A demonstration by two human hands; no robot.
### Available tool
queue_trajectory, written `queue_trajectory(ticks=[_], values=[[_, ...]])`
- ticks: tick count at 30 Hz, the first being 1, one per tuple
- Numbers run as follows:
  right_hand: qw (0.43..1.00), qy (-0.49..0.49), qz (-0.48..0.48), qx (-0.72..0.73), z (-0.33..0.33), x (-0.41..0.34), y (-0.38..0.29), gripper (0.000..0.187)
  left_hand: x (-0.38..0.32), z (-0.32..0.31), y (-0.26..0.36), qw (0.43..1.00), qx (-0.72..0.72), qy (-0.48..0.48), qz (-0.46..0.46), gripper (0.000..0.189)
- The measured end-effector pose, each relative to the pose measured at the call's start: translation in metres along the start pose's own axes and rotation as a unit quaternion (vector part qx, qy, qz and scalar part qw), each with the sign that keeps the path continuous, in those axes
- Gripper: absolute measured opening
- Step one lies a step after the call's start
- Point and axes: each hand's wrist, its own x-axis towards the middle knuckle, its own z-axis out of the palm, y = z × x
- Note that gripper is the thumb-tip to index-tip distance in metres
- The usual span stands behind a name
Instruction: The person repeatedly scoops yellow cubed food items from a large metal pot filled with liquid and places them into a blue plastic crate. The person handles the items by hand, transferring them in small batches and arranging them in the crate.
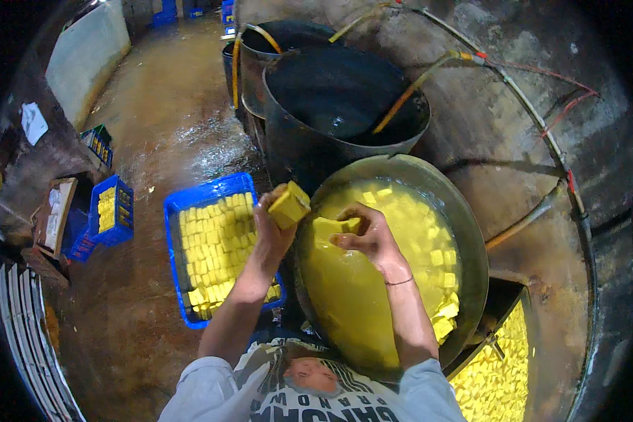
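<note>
My left hand (274, 216) is closed around a yellow block (290, 204), held between the blue crate and the round vat. My right hand (368, 232) grips yellow blocks (327, 230) over the left part of the vat; their exact number cannot be told. The large round vat (472, 237) holds cloudy yellow liquid (348, 295), with many yellow blocks (437, 257) along its right side. Left of the vat stands a blue plastic crate (171, 253) with rows of small yellow blocks (216, 232). My left forearm passes over its right part.
Dark metal drums (306, 137) with hoses (401, 105) stand beyond the vat. A pipe (538, 116) runs along the right wall. At lower right, a container (525, 316) holds many yellow pieces. Smaller blue crates (117, 232) and a wooden box (63, 211) stand left on the wet floor (137, 295).
</note>
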Motion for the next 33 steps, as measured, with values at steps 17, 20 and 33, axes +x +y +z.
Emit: queue_trajectory(ticks=[17,20,33], values=[[0.864,-0.026,-0.038,-0.501,0.206,0.056,0.036,0.057,-0.089,-0.097,0.075,0.943,-0.203,0.186,-0.186,0.044],[0.911,-0.063,0.02,-0.406,0.217,0.065,0.1,0.064,-0.095,-0.119,0.083,0.927,-0.233,0.193,-0.221,0.05],[0.916,-0.231,0.328,-0.021,0.338,0.157,0.24,0.041,-0.173,-0.316,0.137,0.583,0.768,0.175,-0.199,0.051]])
